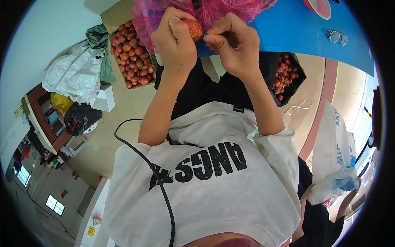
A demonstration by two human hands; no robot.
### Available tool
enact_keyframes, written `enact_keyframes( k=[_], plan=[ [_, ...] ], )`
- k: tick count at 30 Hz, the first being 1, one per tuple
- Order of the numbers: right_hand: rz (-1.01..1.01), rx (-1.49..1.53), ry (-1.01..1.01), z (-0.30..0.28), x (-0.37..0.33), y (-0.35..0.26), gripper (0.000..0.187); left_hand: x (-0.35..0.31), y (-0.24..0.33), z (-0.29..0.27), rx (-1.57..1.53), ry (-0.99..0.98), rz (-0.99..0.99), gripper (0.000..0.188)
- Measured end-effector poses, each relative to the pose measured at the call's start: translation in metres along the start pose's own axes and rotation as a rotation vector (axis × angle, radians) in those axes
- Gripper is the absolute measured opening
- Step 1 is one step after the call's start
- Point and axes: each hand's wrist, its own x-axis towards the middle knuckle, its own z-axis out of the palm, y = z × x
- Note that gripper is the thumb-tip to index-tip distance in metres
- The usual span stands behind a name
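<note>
Over the near edge of a blue table (pixel 284 31), my left hand (pixel 176 47) is closed around a red ball (pixel 193 30) dotted with gold specks. My right hand (pixel 238 47) is at the ball's right side, thumb and forefinger pinched together. Whatever sits between those fingertips is too small to name. Just beyond both hands lies a crumpled pink plastic bag (pixel 234 9). Its contents cannot be made out.
An open cardboard box (pixel 117 15) at the left holds many red balls (pixel 132 57). More fill a black bag (pixel 302 76) under the table. Glasses (pixel 337 38) and a red-rimmed bowl (pixel 321 8) rest at right. A person (pixel 325 222) with a white bag (pixel 329 152) is at lower right.
</note>
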Motion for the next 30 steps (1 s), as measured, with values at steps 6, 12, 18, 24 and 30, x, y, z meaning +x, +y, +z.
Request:
enact_keyframes(
  k=[6,12,18,24,30],
  plan=[
    [-0.009,0.044,0.001,0.002,0.001,0.004,0.014,-0.002,0.0,0.0,-0.033,-0.029,-0.002,0.027],
    [0.017,0.17,0.04,0.007,-0.008,0.013,0.013,-0.007,-0.011,0.005,-0.087,0.015,0.099,0.028],
    [0.131,0.414,0.076,0.009,-0.025,0.001,0.012,-0.019,-0.005,0.005,-0.176,-0.005,0.165,0.03],
    [0.039,0.341,0.074,-0.003,-0.025,-0.023,0.01,-0.016,0.017,0.0,-0.232,-0.077,0.113,0.035],
    [-0.179,0.218,0.031,-0.012,-0.025,-0.045,0.018,-0.01,0.052,-0.016,-0.21,-0.111,0.075,0.043]
  ],
)
